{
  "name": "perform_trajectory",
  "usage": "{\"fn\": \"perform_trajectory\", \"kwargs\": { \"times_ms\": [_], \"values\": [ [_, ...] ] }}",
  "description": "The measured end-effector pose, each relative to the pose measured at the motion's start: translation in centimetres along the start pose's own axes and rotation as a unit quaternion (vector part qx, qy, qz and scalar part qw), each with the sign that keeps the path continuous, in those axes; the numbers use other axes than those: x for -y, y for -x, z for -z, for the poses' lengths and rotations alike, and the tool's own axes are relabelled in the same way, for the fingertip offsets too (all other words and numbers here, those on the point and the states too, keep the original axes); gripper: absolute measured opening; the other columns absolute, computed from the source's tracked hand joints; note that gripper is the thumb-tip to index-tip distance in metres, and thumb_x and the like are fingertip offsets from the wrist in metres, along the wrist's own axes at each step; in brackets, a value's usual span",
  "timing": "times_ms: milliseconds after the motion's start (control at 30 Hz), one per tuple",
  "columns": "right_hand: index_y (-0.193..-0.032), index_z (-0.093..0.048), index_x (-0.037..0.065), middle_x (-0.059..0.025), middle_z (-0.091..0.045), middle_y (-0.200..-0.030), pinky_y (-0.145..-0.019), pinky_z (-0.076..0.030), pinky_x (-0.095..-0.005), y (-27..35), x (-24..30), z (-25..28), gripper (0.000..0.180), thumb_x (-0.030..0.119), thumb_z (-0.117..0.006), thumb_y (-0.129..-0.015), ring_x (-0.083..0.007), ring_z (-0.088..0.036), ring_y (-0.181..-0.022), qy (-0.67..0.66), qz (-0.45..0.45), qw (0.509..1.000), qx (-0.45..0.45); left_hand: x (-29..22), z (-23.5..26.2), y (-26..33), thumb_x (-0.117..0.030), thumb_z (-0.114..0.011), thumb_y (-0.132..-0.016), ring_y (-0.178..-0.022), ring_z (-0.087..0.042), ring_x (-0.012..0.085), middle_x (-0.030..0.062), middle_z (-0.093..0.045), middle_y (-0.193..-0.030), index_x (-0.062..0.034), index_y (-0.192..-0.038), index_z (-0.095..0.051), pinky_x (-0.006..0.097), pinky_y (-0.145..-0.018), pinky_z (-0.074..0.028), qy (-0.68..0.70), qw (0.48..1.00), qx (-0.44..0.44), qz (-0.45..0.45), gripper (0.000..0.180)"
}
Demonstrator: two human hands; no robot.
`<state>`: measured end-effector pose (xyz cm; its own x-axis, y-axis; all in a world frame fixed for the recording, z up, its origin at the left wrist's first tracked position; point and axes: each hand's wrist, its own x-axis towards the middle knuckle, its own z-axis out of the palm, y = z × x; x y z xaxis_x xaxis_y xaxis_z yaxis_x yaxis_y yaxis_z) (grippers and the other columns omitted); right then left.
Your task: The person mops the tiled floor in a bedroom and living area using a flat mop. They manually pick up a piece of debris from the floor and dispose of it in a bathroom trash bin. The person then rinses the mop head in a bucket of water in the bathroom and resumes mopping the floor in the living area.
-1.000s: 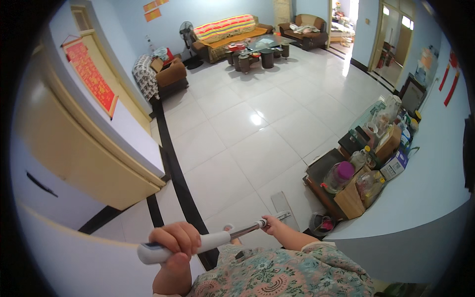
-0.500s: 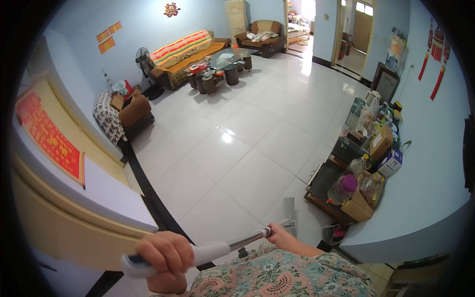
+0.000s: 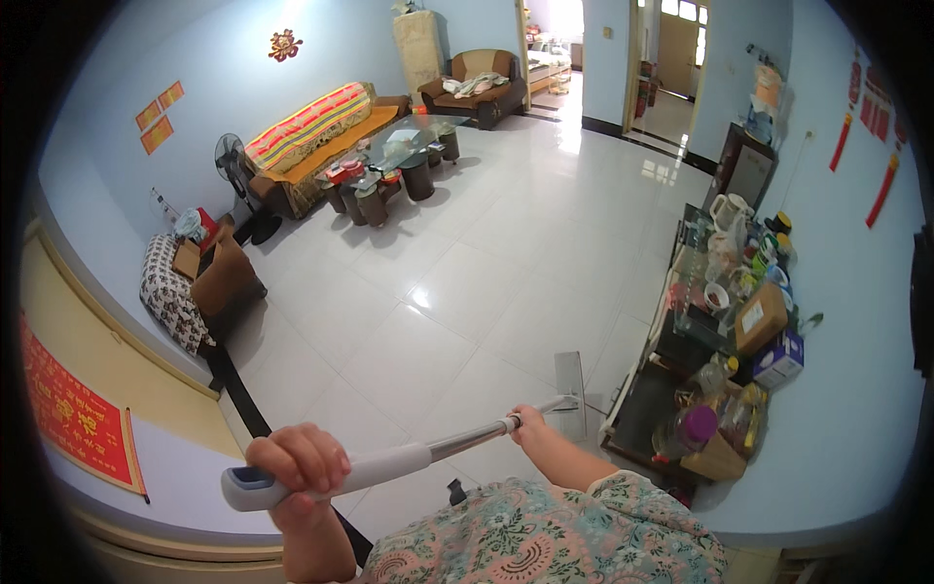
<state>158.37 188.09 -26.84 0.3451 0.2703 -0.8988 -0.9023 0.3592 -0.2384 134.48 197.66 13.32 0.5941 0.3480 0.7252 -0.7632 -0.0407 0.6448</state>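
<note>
A flat mop (image 3: 457, 445) with a long pole slants across the front of me. Near the end of its thick white and grey grip, my left hand (image 3: 302, 462) is closed around it. Lower on the pole, where the metal tube shows, my right hand (image 3: 526, 425) is wrapped round it. The grey rectangular mop head (image 3: 569, 389) lies on the white tiled floor, close to the front of the low dark cabinet (image 3: 647, 414) on the right.
Jars, boxes and a purple-lidded jar (image 3: 699, 424) crowd the cabinet top. Beyond the tiles stand a glass coffee table (image 3: 418, 136), a sofa (image 3: 311, 131), a standing fan (image 3: 232, 161) and armchairs (image 3: 477, 83). A dark baseboard (image 3: 238, 389) edges the left side.
The mop head has moved forward along the cabinet front, and both my hands have risen in the picture with the pole. The view has turned slightly to the right.
</note>
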Motion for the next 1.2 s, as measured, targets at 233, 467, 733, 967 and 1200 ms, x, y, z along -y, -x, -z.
{"fn": "perform_trajectory", "kwargs": {
  "times_ms": [233, 467, 733, 967, 1200],
  "values": [
    [-0.088, -0.037, 0.001, -0.0099, -0.048, -0.07, -0.051, -0.048, -0.0322, -4.6, 7.8, -10.1, 0.015, 0.001, -0.048, -0.079, -0.0208, -0.051, -0.056, -0.033, 0.024, 0.999, -0.029, 10.0, 7.6, -9.0, -0.027, -0.065, -0.077, -0.059, -0.049, 0.0146, 0.0042, -0.049, -0.065, -0.0102, -0.074, -0.041, 0.026, -0.057, -0.046, -0.104, 0.993, 0.051, -0.023, 0.029],
    [-0.093, -0.038, 0.0, -0.012, -0.049, -0.077, -0.045, -0.047, -0.0327, -13.8, 13.8, -19.5, 0.019, -0.001, -0.048, -0.077, -0.0213, -0.053, -0.056, -0.109, 0.068, 0.986, -0.104, 22.9, 16.7, -19.8, -0.026, -0.069, -0.074, -0.06, -0.053, 0.0169, 0.0077, -0.054, -0.066, -0.0072, -0.071, -0.046, 0.027, -0.055, -0.047, -0.037, 0.999, 0.023, -0.015, 0.029],
    [-0.092, -0.038, -0.001, -0.0126, -0.05, -0.089, -0.055, -0.051, -0.0351, -20.2, 23.9, -24.6, 0.016, 0.003, -0.048, -0.08, -0.0234, -0.055, -0.067, -0.193, 0.092, 0.958, -0.19, 39.3, 23.7, -35.7, -0.03, -0.067, -0.075, -0.062, -0.051, 0.0159, 0.0077, -0.053, -0.068, -0.006, -0.073, -0.049, 0.025, -0.053, -0.042, -0.009, 0.992, 0.115, 0.05, 0.031],
    [-0.087, -0.035, 0.001, -0.0097, -0.046, -0.081, -0.049, -0.046, -0.0331, -26.3, 33.3, -28.6, 0.014, 0.002, -0.047, -0.08, -0.0207, -0.05, -0.061, -0.27, 0.121, 0.933, -0.204, 53.7, 22.6, -46.8, -0.027, -0.067, -0.075, -0.063, -0.051, 0.0154, 0.009, -0.054, -0.07, -0.0048, -0.075, -0.049, 0.025, -0.056, -0.043, 0.063, 0.982, 0.147, 0.102, 0.028],
    [-0.082, -0.034, 0.001, -0.01, -0.043, -0.079, -0.047, -0.043, -0.0331, -30.5, 49.5, -36.9, 0.013, 0.004, -0.046, -0.078, -0.0191, -0.045, -0.058, -0.26, 0.114, 0.939, -0.193, 67.8, 19.6, -59.4, -0.02, -0.067, -0.073, -0.065, -0.052, 0.0155, 0.0099, -0.054, -0.072, -0.0033, -0.072, -0.052, 0.025, -0.057, -0.043, 0.087, 0.968, 0.19, 0.138, 0.023]
  ]
}}
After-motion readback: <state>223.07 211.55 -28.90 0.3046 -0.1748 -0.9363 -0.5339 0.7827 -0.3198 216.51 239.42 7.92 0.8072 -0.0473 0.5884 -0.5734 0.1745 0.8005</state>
